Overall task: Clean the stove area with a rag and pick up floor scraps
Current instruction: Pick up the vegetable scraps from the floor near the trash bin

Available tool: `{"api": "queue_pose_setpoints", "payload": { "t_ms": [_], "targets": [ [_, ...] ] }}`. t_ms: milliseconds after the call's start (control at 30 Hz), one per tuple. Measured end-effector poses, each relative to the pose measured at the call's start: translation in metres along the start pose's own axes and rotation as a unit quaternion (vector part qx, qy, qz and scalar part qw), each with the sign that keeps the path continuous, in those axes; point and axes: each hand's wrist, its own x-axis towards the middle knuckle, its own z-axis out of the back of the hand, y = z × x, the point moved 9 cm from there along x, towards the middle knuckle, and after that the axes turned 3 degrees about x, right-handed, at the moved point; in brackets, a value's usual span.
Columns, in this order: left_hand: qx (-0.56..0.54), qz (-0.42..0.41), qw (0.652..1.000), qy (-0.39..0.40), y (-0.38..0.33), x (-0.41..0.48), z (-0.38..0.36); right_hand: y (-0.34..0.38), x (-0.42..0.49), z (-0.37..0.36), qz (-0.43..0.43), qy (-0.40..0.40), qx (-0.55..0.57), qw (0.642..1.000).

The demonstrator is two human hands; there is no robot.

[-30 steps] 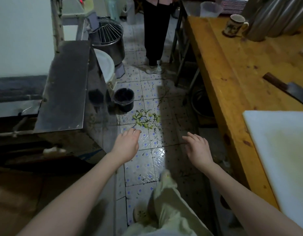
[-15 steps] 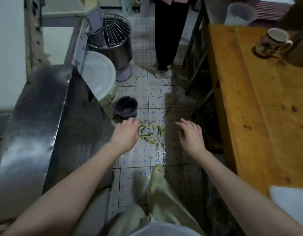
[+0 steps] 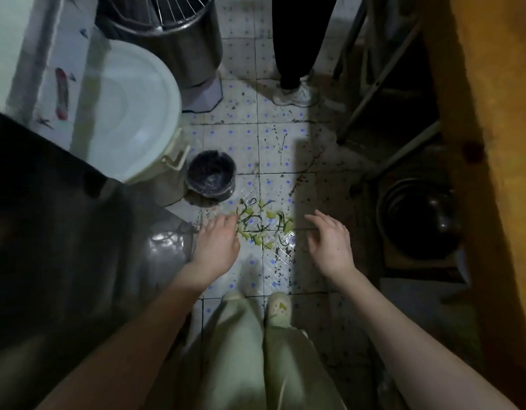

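Tiled floor (image 3: 273, 149), white with blue dots and dark specks, forms a narrow lane running ahead of both hands. Left of the left hand (image 3: 217, 247) a dark steel counter (image 3: 63, 232) fills that side, its corner edge ending just beside the wrist. Right of the right hand (image 3: 329, 244) the long edge of a wooden table (image 3: 492, 143) closes the lane, with slanted metal legs (image 3: 383, 84) and a dark pot (image 3: 418, 220) beneath it. Ahead and left of the left hand stands a white lidded bucket (image 3: 131, 113), and beyond it a steel drum (image 3: 173, 39). Straight ahead another person's dark trousers (image 3: 300, 39) and pale shoe (image 3: 297, 94) stand in the far end of the lane. A small black bin (image 3: 211, 176) sits against the bucket, just ahead of the left fingertips. The green scraps (image 3: 261, 226) lie scattered on the tiles between the two hands. The left hand hangs with fingers loosely curled, holding nothing, its tips at the scraps' left edge; contact cannot be told. The right hand is spread and relaxed, holding nothing, just right of the scraps. The wearer's shoes (image 3: 279, 309) stand on the tiles behind the hands.
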Motion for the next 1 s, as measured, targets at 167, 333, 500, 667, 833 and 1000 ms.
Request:
{"api": "queue_pose_setpoints", "payload": {
  "t_ms": [167, 333, 500, 667, 833, 1000],
  "targets": [
    [-0.023, 0.019, 1.000, 0.001, 0.040, 0.062, -0.088, -0.046, 0.052, -0.090, -0.019, 0.014, 0.023, 0.999],
    [-0.015, 0.042, 0.999, 0.010, 0.087, 0.120, -0.175, -0.085, 0.117, -0.173, -0.010, 0.009, 0.024, 1.000],
    [-0.003, 0.032, 0.999, 0.006, 0.127, 0.174, -0.256, -0.118, 0.180, -0.258, 0.013, 0.017, 0.017, 1.000],
    [0.047, 0.020, 0.999, 0.009, 0.156, 0.221, -0.334, -0.150, 0.230, -0.332, 0.039, 0.016, 0.012, 0.999],
    [0.075, -0.024, 0.997, -0.004, 0.168, 0.256, -0.396, -0.176, 0.270, -0.390, 0.056, 0.028, 0.000, 0.998],
    [0.048, -0.005, 0.999, 0.019, 0.178, 0.282, -0.447, -0.185, 0.290, -0.426, 0.092, 0.037, -0.015, 0.995]
  ]
}}
